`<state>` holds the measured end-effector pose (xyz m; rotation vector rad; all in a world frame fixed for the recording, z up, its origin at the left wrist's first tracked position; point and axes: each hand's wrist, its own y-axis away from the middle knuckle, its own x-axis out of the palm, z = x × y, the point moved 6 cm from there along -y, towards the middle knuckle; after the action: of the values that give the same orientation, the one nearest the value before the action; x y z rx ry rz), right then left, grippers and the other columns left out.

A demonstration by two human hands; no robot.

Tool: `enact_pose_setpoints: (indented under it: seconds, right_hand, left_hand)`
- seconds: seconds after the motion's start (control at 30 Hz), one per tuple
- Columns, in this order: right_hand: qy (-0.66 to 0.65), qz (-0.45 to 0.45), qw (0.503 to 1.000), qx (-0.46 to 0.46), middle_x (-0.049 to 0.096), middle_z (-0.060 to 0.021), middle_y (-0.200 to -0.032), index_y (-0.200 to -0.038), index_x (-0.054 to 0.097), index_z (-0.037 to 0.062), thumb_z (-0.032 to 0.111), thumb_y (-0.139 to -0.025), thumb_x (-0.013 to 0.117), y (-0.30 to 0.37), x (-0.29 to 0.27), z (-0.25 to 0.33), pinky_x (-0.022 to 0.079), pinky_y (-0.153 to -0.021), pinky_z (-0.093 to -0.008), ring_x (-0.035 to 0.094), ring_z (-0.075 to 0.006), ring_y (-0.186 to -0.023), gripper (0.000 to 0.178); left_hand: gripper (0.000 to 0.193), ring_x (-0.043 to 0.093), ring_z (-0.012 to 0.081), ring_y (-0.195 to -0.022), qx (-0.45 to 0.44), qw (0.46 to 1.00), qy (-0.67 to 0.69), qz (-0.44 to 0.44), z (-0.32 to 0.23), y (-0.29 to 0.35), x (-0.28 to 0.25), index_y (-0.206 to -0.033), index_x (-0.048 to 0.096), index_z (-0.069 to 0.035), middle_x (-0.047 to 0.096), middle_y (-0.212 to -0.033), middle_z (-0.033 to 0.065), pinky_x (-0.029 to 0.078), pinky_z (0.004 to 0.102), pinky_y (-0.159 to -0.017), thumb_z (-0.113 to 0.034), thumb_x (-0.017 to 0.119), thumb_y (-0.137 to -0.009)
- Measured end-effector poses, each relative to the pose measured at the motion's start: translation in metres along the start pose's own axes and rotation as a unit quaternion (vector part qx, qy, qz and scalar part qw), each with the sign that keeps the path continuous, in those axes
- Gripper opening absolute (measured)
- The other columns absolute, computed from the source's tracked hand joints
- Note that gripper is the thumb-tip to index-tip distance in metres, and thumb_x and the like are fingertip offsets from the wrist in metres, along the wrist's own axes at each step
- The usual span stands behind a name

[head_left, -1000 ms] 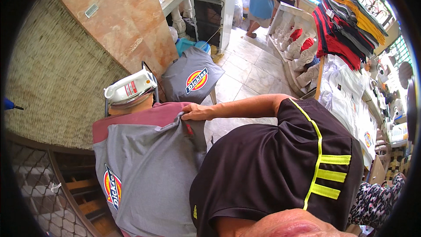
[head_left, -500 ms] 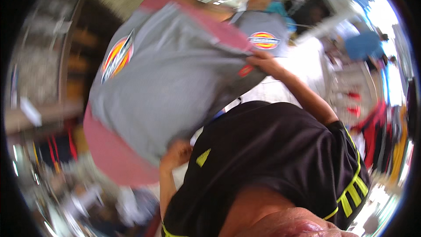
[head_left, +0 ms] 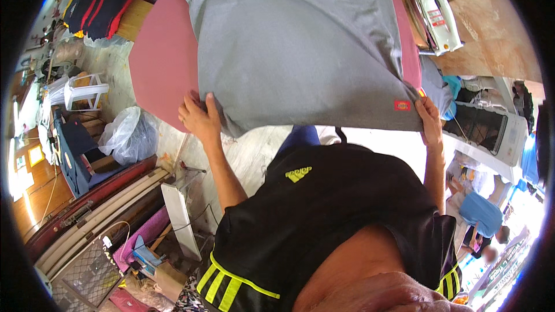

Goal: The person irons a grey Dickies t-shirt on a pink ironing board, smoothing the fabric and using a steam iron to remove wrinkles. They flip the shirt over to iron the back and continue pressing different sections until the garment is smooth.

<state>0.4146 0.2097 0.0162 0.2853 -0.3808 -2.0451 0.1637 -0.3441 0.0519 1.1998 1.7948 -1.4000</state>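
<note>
A grey T-shirt (head_left: 295, 52) with a large printed emblem and a small red label near its hem lies spread over a dusky red ironing board (head_left: 159, 58). My left hand (head_left: 199, 117) is closed at the shirt's lower left corner, fingers bent over the cloth edge beside the bare red cover. At the opposite corner, close to the red label, my right hand (head_left: 429, 120) pinches the hem. Some diagonal creases run across the grey cloth. A white iron (head_left: 437, 20) stands beyond the shirt's right side, apart from both hands.
Folded grey cloth (head_left: 435, 84) lies right of the board, near a white-framed appliance (head_left: 483, 133). To the left are a white plastic stool (head_left: 85, 91) and a clear plastic bag (head_left: 130, 137). Farther right, a person in blue (head_left: 481, 219) is seen.
My view has swung, so the board and shirt appear farther up and to the right. The shirt lies flatter and squarer, its hem stretched between my hands, which are wider apart.
</note>
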Motion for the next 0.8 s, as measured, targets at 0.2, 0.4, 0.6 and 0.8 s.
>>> enact_pose_setpoints:
  seconds: [0.2,0.4,0.6,0.8]
  right_hand:
    - [-0.024,0.029,0.999,0.033,0.065,0.0006,-0.094,-0.112,0.063,0.0025,0.020,-0.101,0.059,-0.007,0.015,-0.003,0.047,-0.073,-0.0223,0.058,-0.0044,-0.082,0.020]
    - [-0.052,0.063,0.997,-0.016,0.068,-0.0006,-0.098,-0.115,0.063,0.0032,0.021,-0.100,0.061,-0.002,0.010,0.046,0.049,-0.077,-0.0230,0.061,-0.0066,-0.088,0.024]
    - [-0.056,0.051,0.990,-0.117,0.069,-0.0031,-0.104,-0.119,0.062,0.0044,0.023,-0.100,0.061,0.056,0.006,0.106,0.049,-0.082,-0.0246,0.062,-0.0083,-0.090,0.026]
    - [-0.037,0.063,0.994,-0.080,0.070,-0.0047,-0.107,-0.123,0.060,0.0033,0.025,-0.098,0.063,0.091,-0.027,0.040,0.049,-0.084,-0.0259,0.063,-0.0100,-0.094,0.033]
  left_hand:
    - [0.029,0.047,0.0143,-0.059,-0.135,0.946,0.210,0.208,0.029,-0.012,0.017,-0.083,0.059,-0.004,0.049,-0.067,0.0019,0.040,0.0362,-0.056,-0.029,0.070,-0.092]
    - [0.010,0.055,0.0080,-0.085,-0.196,0.812,0.534,0.128,0.013,-0.024,-0.025,-0.098,0.059,-0.009,0.063,-0.091,-0.0008,0.043,0.0244,-0.079,-0.016,0.067,-0.097]
    - [0.021,0.059,0.0106,-0.092,-0.142,0.804,0.574,0.066,0.041,0.002,-0.113,-0.112,0.053,-0.009,0.067,-0.100,0.0052,0.044,0.0246,-0.086,-0.005,0.066,-0.096]
    - [0.021,0.051,0.0036,-0.074,-0.166,0.837,0.515,0.081,0.045,0.077,-0.127,-0.118,0.055,-0.006,0.062,-0.083,-0.0015,0.038,0.0188,-0.067,-0.007,0.062,-0.099]
